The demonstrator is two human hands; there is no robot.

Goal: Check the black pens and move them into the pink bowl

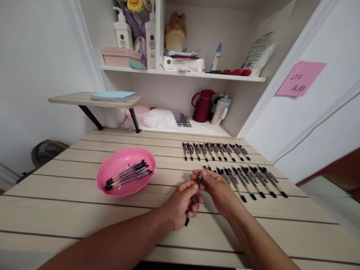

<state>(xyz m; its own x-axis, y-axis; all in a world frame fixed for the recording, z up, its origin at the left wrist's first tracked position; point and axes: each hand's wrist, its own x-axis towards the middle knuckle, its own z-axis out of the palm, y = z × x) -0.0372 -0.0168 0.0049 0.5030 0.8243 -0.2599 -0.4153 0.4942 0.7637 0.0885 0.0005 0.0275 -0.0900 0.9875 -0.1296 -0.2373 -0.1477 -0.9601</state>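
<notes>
A dark pen is held aslant above the desk, between two hands. The fingers of the left hand are clamped around its barrel; those of the right hand appear to pinch its upper end. The step in hand seems to be work at that end, calling next for a steady barrel and fine fingertip control. Right: a far row of pens and a near row of pens, the latter partly hidden by the right hand. Left: a pink bowl containing more pens. Nothing visible obstructs the grip.
</notes>
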